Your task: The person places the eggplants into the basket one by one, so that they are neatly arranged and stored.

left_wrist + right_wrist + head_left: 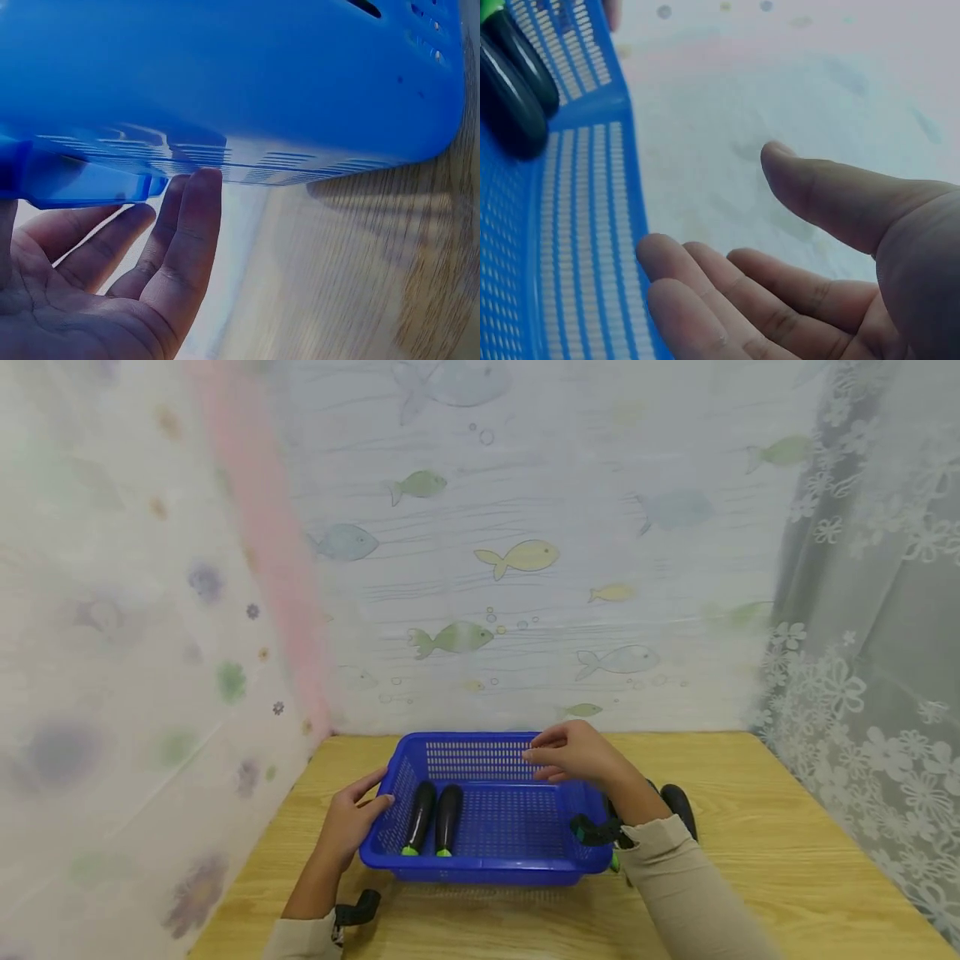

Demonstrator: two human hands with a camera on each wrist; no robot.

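Note:
A blue plastic basket (495,864) with slotted walls stands on the table. Two dark eggplants (420,817) with green stem ends lie side by side at its left end. My left hand (351,818) holds the basket's left rim, thumb over the top and fingers along the outer side. In the left wrist view, two fingertips (204,180) touch the slotted outer wall. Above the right rear of the basket, my right hand (573,753) hangs with loosely bent fingers. The right wrist view shows a gap between its thumb and fingers (697,315), holding nothing.
More eggplants (678,810) lie on the table right of the basket, partly hidden by my right forearm. A wood-grain table (757,852) extends to both sides. Behind it hangs a fish-patterned sheet (517,677), with a lace curtain (847,693) at right.

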